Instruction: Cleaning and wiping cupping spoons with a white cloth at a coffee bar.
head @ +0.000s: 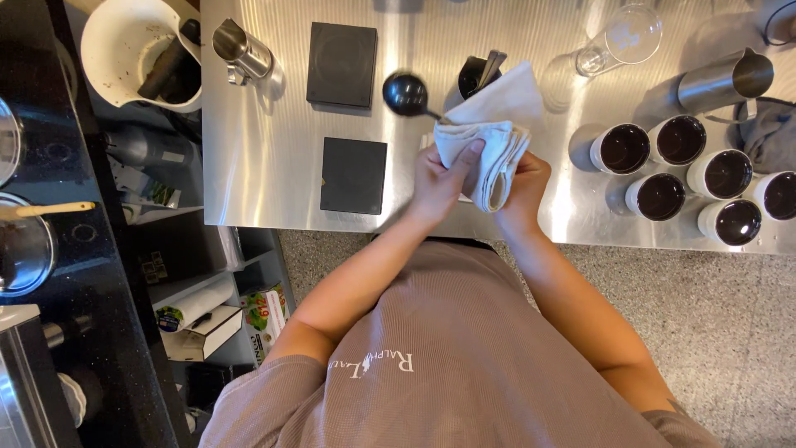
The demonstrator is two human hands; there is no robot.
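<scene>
Both hands meet over the near edge of the brushed stainless-steel table (265, 166), wrapped around a folded white cotton cloth (489, 137) through which a black round-bowled spoon (405, 93) pokes out on the far side. The left hand (437, 181) closes over the cloth with its thumb pressed flat across the folds; the right hand (524, 184) cups the bundle from the other side, fingers curled under it, so the two are pressed together on the fabric. The cloth looks soft, light and limp, likely to slump unless gathered in a fist, while the spoon inside seems stiff and smooth, best held by its handle through the fabric. On the table beside the left hand lie two flat black square pads (354, 175), one beyond the other. Beside the right hand stands a cluster of white cups with dark insides (688, 170), and beyond them a steel jug (725, 80) and a tipped clear glass (626, 39).
</scene>
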